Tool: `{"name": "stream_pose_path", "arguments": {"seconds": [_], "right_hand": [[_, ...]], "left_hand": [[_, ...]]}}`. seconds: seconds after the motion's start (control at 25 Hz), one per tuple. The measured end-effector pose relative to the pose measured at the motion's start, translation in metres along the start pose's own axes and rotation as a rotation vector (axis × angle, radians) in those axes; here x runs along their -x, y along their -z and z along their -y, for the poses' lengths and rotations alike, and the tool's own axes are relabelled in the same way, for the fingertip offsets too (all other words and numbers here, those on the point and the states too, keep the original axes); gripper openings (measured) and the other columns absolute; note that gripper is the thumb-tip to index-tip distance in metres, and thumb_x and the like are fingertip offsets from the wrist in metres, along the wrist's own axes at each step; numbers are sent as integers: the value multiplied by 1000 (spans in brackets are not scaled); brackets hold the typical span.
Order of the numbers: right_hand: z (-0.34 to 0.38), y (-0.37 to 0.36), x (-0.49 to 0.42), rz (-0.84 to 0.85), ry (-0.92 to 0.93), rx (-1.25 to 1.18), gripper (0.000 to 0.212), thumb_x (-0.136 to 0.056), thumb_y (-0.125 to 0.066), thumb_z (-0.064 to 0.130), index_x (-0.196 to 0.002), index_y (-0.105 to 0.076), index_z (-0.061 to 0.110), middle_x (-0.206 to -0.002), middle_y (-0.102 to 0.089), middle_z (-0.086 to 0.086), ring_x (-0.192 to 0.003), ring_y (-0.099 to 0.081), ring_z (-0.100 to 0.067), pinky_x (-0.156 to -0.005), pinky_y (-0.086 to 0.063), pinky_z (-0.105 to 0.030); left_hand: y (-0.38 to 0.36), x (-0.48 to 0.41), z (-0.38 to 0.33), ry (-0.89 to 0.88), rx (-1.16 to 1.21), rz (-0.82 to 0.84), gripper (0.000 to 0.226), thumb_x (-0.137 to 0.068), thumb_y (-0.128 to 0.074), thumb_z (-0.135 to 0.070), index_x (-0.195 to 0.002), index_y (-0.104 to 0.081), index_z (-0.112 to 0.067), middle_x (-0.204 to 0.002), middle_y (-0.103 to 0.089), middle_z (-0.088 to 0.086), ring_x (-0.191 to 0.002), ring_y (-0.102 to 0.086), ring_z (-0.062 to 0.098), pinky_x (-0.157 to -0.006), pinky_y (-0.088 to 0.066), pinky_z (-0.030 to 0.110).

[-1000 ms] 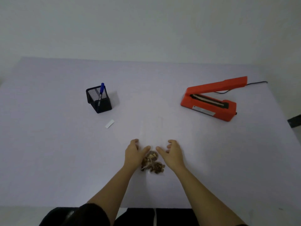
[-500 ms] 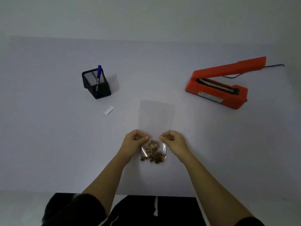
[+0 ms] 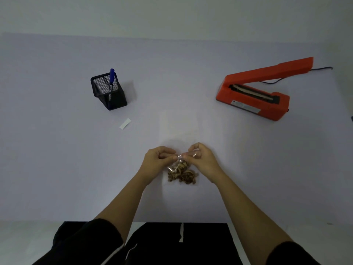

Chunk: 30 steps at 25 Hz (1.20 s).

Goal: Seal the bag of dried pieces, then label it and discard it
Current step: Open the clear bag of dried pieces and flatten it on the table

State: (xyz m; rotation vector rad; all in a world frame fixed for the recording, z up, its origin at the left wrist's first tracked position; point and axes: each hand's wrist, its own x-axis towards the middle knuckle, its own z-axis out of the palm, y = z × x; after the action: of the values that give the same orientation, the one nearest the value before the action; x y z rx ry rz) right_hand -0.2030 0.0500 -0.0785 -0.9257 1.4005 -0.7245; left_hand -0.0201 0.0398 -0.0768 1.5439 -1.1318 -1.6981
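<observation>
Pinching the clear bag just above its dried pieces: left hand and right hand, fingertips close together, near-centre of table. Bag's empty upper part extends away, flat-ish. Orange heat sealer far right, arm raised. Mesh pen holder with blue marker far left; white label just near of it.

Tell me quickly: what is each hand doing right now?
Left hand: closed, pinching the clear bag above the dried pieces.
Right hand: closed, pinching the same bag.
</observation>
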Motion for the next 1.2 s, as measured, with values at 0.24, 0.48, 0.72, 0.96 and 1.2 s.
{"name": "stream_pose_path", "arguments": {"seconds": [0.24,0.48,0.72,0.96,1.2], "right_hand": [[5,-2,0,23,-4,-18,26,-77,-74,15,-100,-63,22,-89,-74,-2,-88,-69,-11,-86,-51,-27],[2,-6,2,14,-40,-35,13,-75,-76,14,-85,-69,18,-85,-73,-2,-82,-68,-9,-82,-53,-27],[2,-5,3,33,-15,43,13,-74,-77,11,-79,-69,20,-81,-73,-1,-79,-69,-12,-78,-54,-26],[3,2,3,96,-36,47,13,-76,-74,8,-82,-70,20,-79,-72,2,-75,-67,-6,-71,-52,-21],[1,9,6,24,-46,84,14,-77,-72,6,-89,-70,14,-83,-72,2,-73,-68,0,-73,-55,-19]], "left_hand": [[10,3,2,-25,-73,22,19,-77,-74,-14,-95,-73,-14,-90,-74,2,-82,-70,11,-69,-54,17],[17,2,5,-41,-178,79,21,-76,-74,-22,-96,-74,-14,-89,-75,4,-83,-70,13,-76,-55,22],[18,3,5,-93,-274,122,14,-76,-74,-22,-86,-76,-11,-80,-75,4,-75,-70,12,-70,-54,19],[32,1,3,-63,-361,174,18,-77,-73,-18,-95,-75,-14,-69,-73,-15,-68,-64,-3,-65,-46,7],[27,2,8,-126,-489,64,12,-77,-74,-21,-89,-76,-19,-78,-72,-10,-71,-63,0,-66,-44,5]]}}
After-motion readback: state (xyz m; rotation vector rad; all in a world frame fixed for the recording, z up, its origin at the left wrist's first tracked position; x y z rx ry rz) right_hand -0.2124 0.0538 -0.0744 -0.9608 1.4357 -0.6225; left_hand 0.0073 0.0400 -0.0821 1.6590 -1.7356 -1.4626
